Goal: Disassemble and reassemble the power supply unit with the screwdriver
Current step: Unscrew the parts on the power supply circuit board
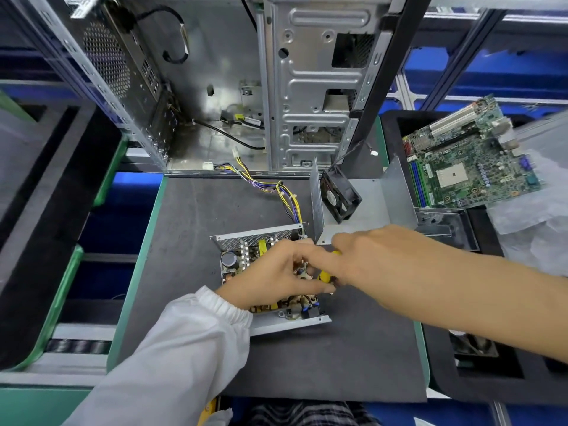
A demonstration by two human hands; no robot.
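We've got one head cam only: wide-angle, aimed forward and down, close over the counter (190, 229), computer case (215, 72) behind.

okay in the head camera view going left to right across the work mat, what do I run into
Open power supply unit under both hands → yellow-handled screwdriver → black fan on the removed metal cover → green motherboard in the right tray.

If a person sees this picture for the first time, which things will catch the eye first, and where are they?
The two hands meet at the centre over the opened power supply: the left hand rests on its board, and the right hand grips a yellow screwdriver. Behind them stands an empty computer case, and a green motherboard lies at the right.
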